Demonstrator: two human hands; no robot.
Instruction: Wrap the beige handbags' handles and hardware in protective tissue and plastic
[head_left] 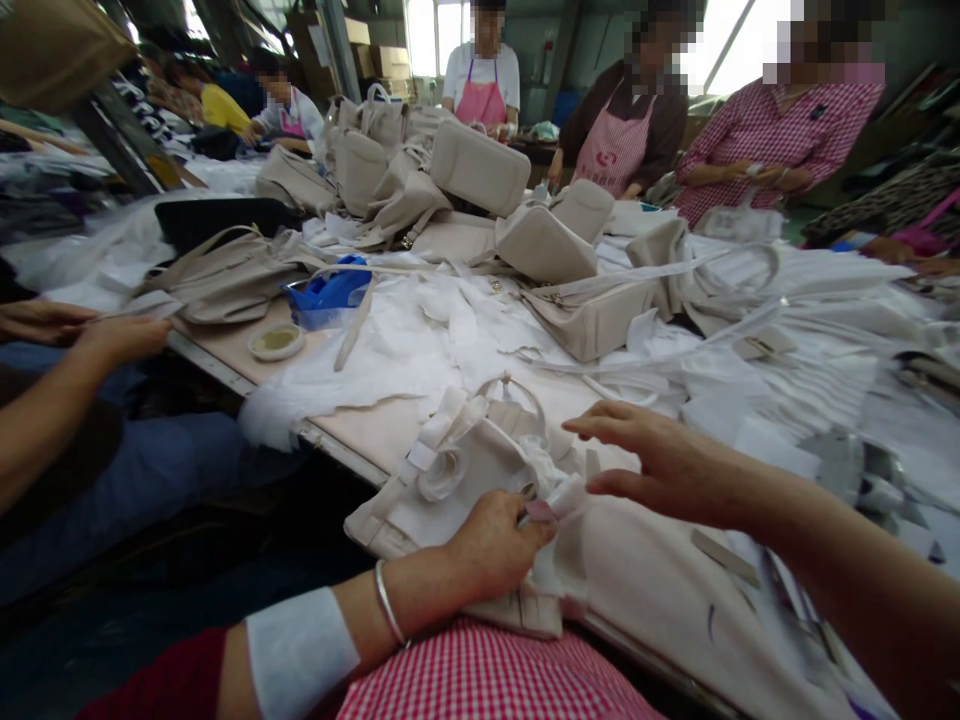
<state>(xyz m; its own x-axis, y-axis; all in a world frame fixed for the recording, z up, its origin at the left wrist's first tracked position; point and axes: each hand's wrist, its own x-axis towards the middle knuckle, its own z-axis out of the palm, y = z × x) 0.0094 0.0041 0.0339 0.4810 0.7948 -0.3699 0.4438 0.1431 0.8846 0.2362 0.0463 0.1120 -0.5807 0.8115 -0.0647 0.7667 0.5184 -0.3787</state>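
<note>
A red checked apron (487, 670) is nearest. Just past it, the left hand (495, 545) has its fingers curled in. Its grip is closed on a small pinkish piece (537, 513), too small to name for sure. That hand is at the front of a pale bag (487, 450), which lies by the near edge of the counter (375, 430).

The right hand (660, 465) is on the other side of the bag. Its thumb and fingers are spread apart, and I see nothing held in them. The thumb is close to some thin white wrap (570, 495), but I can't tell if they touch.

The step in hand seems to be work on the bag's front and its wrap. I think the next move calls for the left hand to hold firm and the right thumb and fingers to come together gently, so the wrap does not rip.

Further on, white paper (450, 320) is spread about. To the left are a round pale thing (276, 342) and a blue tape holder (330, 290). Past the paper is a big pile of bags (480, 165), with people in aprons behind it.
</note>
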